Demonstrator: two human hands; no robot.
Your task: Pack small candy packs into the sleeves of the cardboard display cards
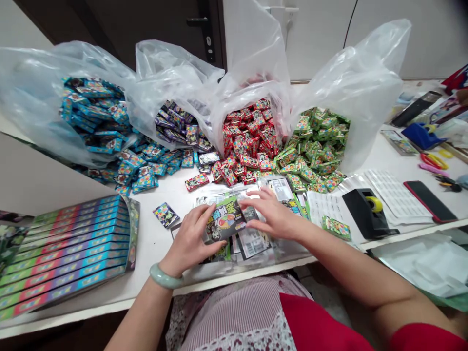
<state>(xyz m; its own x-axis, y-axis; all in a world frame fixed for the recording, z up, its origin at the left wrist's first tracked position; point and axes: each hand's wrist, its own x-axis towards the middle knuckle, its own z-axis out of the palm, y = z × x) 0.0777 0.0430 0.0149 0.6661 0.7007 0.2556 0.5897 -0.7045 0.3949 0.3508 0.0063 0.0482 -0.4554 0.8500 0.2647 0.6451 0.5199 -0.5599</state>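
Near the table's front edge, my left hand point(192, 239) grips the left end of a flat dark printed packet point(224, 219), thumb on the near side and fingers on the far side. At the packet's right end, my right hand point(272, 214) curls its thumb and index finger around the edges, the other fingers spread above. Beneath both hands lies a pile of printed cards or sleeves point(254, 243), some with barcodes, partly hidden. A single small dark card-like packet point(165, 214) rests left of my left hand.
Along the back, plastic bags spill small blue boxes point(142, 165), purple boxes point(175, 122), red boxes point(252, 131) and green boxes point(318, 141). A display stack of coloured boxes point(69, 248) stands left. To the right are a tape dispenser point(365, 212), label sheets point(397, 195) and a phone point(429, 200).
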